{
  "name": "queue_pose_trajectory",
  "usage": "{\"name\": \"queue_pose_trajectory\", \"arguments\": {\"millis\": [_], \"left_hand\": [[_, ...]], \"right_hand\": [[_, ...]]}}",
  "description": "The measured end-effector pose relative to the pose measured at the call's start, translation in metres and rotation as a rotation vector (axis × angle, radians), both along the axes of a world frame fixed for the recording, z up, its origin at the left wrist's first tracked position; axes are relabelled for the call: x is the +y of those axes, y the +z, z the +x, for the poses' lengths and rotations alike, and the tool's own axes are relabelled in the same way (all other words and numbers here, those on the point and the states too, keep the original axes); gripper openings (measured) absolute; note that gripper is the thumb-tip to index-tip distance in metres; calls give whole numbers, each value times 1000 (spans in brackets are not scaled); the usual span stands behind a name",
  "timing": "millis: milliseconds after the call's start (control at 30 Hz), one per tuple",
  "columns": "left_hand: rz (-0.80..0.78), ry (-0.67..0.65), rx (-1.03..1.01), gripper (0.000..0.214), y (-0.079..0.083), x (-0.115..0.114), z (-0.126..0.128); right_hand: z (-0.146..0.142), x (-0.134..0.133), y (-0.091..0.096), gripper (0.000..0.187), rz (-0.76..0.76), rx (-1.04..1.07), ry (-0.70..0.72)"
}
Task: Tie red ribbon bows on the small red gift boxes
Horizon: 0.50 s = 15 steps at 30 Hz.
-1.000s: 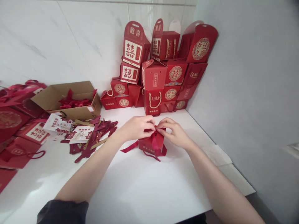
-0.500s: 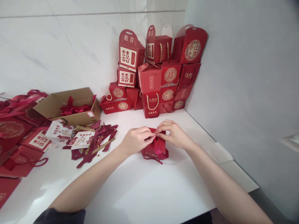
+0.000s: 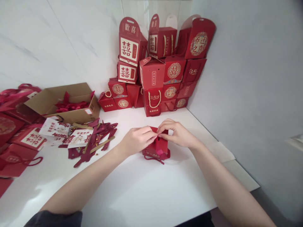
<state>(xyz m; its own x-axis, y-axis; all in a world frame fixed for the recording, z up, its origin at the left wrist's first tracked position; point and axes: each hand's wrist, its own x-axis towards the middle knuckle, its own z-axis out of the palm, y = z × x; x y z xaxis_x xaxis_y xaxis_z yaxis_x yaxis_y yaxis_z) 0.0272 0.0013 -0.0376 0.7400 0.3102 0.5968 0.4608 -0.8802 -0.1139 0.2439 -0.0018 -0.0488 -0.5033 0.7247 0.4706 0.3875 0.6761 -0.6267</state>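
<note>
Head view, looking forward and down at a white counter:

- Walls: pale marble-effect tile runs behind the counter and meets a plain grey wall at the right-hand corner.
- Counter: the white counter runs into that corner, with a sheet of white paper near its right edge.
- Stack: red gift boxes printed with gold and cream double-happiness characters, some with rope handles, are piled in the corner.
- Left end: flat red gift bags overlap, just beside an open cardboard carton holding red ribbons.
- Loose pieces: printed cards lie on a heap of dark red strips in front of the carton.
- Arms: both bare forearms reach inward from the bottom corners, the left forearm emerging from a dark sleeve, the right forearm bare as far as the frame shows.
- Hands: the left hand and right hand curl nearly closed and meet above the box, palms down, in a narrow pinch.
- Fingertips: the left fingertips and right fingertips almost touch at the top edge of the small red gift box, which sits on the counter below the stack. Exactly what they grip is hidden.
- Ribbon: a pinkish-red ribbon hangs down the box's front, and a thin red cord lies at its base.
</note>
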Motion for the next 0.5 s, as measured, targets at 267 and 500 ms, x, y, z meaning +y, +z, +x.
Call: {"name": "queue_pose_trajectory", "arguments": {"millis": [267, 500], "left_hand": [[86, 32, 105, 18, 8, -4, -2], [122, 34, 102, 14, 9, -4, 0]], "right_hand": [[-5, -11, 10, 10, 296, -127, -164], [-4, -8, 7, 8, 147, -145, -73]]}}
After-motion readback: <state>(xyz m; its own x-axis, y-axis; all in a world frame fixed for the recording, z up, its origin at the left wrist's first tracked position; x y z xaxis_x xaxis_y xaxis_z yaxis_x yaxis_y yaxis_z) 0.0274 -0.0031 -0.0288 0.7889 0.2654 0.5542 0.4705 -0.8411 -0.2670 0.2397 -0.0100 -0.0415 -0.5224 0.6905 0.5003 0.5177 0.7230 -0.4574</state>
